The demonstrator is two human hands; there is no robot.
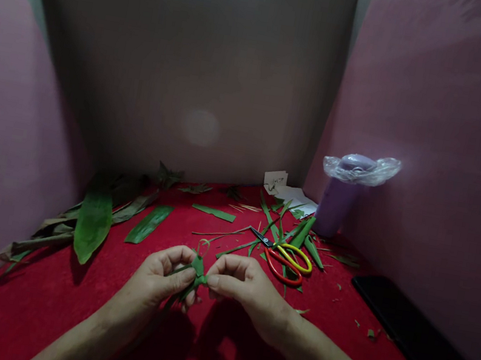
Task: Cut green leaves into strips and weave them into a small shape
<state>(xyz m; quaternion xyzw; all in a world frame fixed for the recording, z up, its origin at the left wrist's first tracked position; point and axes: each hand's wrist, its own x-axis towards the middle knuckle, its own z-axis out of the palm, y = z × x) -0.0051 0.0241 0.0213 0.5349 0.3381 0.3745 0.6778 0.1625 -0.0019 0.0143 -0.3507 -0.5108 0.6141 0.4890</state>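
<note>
Both hands working near centre, just above red tabletop (64, 298). Left hand (156, 283) & right hand (241, 284) each pinching folded green leaf strip (197, 271) betw. thumb and fingertips, grip pressed tight on it. Scissors (285, 258) lying just far-right of hands among leaf scraps. Purple cup (337, 205) standing far right.

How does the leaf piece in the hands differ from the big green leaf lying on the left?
The folded strip is narrow and knotted; the broad leaf is wide and unfolded. The folded strip is pinched between left hand and right hand; the broad leaf lies untouched on the red cloth. Both are green.
</note>
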